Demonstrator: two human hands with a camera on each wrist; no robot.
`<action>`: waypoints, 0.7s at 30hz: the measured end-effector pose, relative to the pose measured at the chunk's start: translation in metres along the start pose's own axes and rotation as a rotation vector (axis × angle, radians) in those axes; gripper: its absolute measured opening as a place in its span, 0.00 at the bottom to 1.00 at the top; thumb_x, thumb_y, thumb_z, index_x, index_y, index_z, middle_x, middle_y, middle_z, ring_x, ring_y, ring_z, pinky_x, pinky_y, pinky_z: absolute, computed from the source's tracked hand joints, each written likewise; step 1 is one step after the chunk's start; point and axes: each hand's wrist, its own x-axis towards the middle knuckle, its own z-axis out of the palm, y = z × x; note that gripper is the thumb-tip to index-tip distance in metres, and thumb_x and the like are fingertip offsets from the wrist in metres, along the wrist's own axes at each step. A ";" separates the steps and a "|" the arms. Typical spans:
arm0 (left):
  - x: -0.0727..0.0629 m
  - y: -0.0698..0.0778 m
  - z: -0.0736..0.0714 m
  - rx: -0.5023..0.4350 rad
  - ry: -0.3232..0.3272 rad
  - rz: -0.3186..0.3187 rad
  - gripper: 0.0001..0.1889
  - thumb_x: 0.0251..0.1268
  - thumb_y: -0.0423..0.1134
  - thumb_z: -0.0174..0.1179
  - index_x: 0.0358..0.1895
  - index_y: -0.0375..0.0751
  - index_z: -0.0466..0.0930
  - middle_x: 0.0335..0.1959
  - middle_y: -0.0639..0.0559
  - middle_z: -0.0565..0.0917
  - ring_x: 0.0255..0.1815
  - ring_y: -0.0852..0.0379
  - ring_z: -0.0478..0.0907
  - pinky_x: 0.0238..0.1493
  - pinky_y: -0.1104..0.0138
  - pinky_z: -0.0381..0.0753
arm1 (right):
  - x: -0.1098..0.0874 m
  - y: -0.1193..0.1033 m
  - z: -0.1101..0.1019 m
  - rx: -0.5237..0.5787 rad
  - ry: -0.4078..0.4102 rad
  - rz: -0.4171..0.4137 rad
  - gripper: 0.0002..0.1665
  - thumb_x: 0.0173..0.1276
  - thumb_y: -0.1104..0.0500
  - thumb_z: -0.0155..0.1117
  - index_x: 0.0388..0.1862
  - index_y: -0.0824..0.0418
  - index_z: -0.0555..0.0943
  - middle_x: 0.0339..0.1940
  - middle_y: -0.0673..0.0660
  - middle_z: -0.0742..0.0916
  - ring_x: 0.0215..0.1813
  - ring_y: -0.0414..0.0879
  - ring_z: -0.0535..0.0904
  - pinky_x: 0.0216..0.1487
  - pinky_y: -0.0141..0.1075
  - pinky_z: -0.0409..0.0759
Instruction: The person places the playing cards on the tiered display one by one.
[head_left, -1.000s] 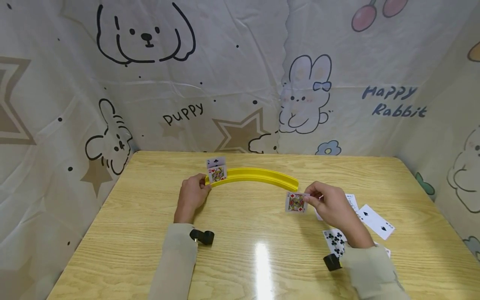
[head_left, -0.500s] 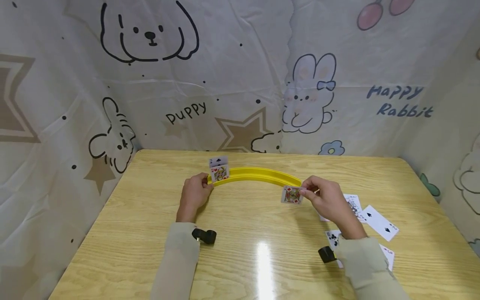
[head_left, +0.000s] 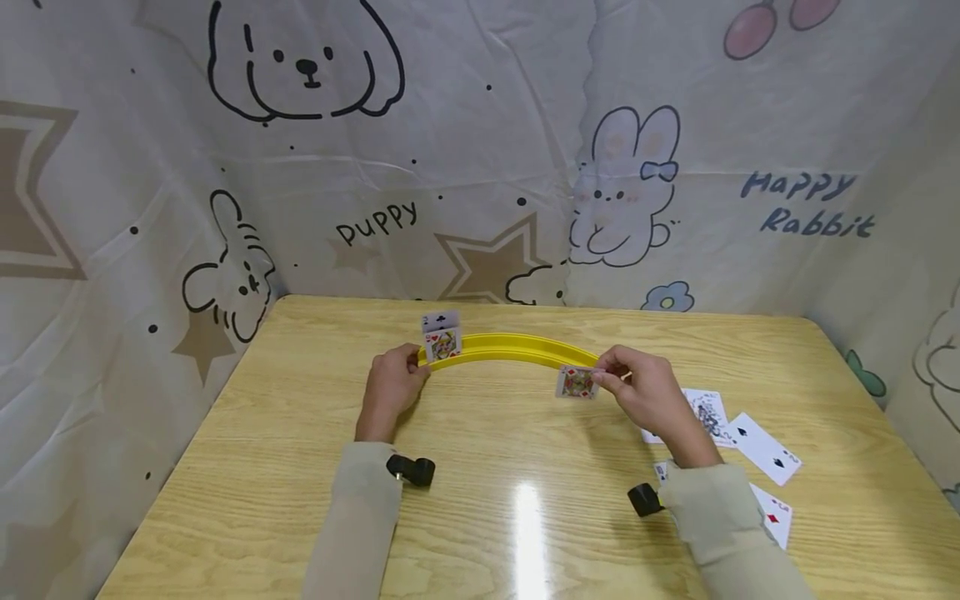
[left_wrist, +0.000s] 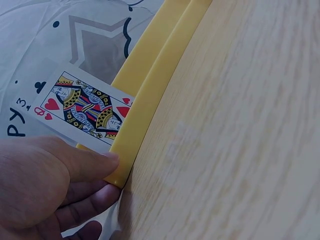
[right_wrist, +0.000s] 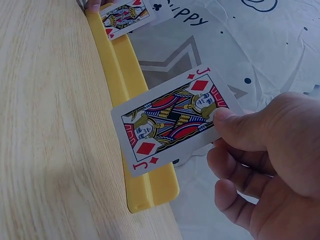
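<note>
A curved yellow card holder (head_left: 510,343) lies on the table. My left hand (head_left: 392,385) pinches its left end, with the thumb on the front wall in the left wrist view. Beside that thumb, a queen of hearts (left_wrist: 86,109) stands in the holder's groove, with a club card (head_left: 441,318) behind it. My right hand (head_left: 647,392) pinches a jack of diamonds (right_wrist: 172,122) by one short edge between thumb and fingers. This card is in front of the holder's right part in the head view; whether it touches the holder, I cannot tell.
Several loose cards lie face up at the right, among them a two of spades (head_left: 767,448) and a diamond card (head_left: 772,515), partly under the right forearm. A printed cloth (head_left: 480,150) hangs behind the wooden table (head_left: 480,517).
My right hand has carried the jack of diamonds leftward and away from me, to the holder's right part. The left hand keeps its grip on the holder's end.
</note>
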 end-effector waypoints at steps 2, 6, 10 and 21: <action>0.000 0.000 0.000 -0.002 -0.002 -0.001 0.20 0.68 0.35 0.66 0.60 0.33 0.80 0.46 0.41 0.84 0.43 0.50 0.78 0.46 0.58 0.79 | 0.002 0.000 0.001 0.006 0.000 0.002 0.03 0.71 0.64 0.66 0.36 0.62 0.82 0.32 0.52 0.85 0.36 0.48 0.79 0.40 0.45 0.81; 0.001 -0.001 0.001 0.003 -0.002 0.002 0.20 0.68 0.36 0.66 0.60 0.33 0.80 0.46 0.42 0.83 0.43 0.50 0.78 0.46 0.58 0.79 | 0.008 -0.002 0.003 0.011 -0.002 0.011 0.03 0.71 0.64 0.66 0.36 0.63 0.82 0.33 0.53 0.85 0.36 0.49 0.80 0.39 0.45 0.81; 0.001 -0.002 0.000 0.006 0.001 0.003 0.19 0.68 0.36 0.66 0.59 0.33 0.80 0.45 0.42 0.83 0.43 0.50 0.77 0.46 0.57 0.78 | 0.014 -0.004 0.004 0.011 -0.003 0.024 0.02 0.71 0.64 0.66 0.36 0.62 0.82 0.34 0.54 0.86 0.36 0.50 0.82 0.36 0.44 0.80; 0.001 -0.001 0.001 0.001 -0.006 -0.020 0.20 0.68 0.36 0.66 0.60 0.33 0.80 0.46 0.42 0.83 0.44 0.50 0.78 0.47 0.57 0.78 | 0.028 -0.007 0.011 0.046 0.005 0.025 0.03 0.71 0.64 0.67 0.36 0.62 0.83 0.34 0.54 0.86 0.37 0.51 0.81 0.32 0.42 0.77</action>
